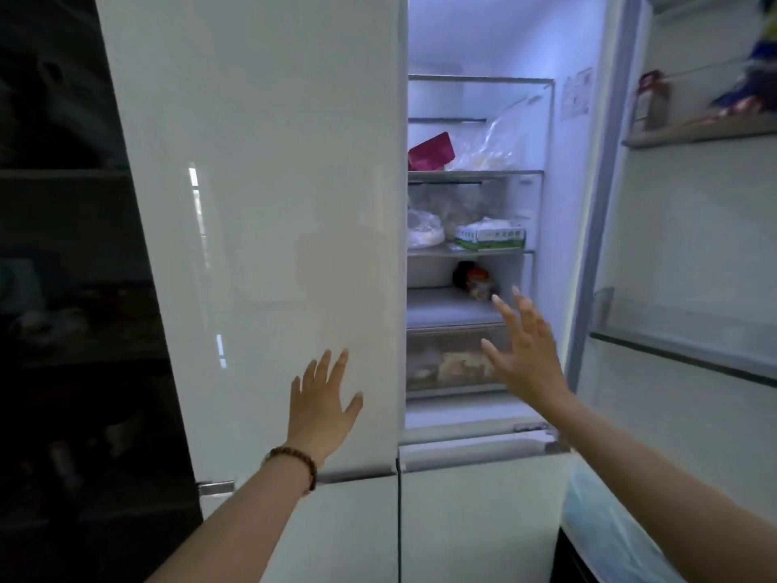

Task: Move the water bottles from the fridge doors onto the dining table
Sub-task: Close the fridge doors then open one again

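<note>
Hands spread empty, left hand (323, 403), right hand (525, 351), blurred items on right door shelf (698, 134).

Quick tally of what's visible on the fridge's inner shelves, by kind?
Red packet: 1
Clear plastic bags: 2
Green-and-white carton: 1
Jar: 1
Total: 5
No water bottles visible there; the drawer contents are too blurred to count.
</note>
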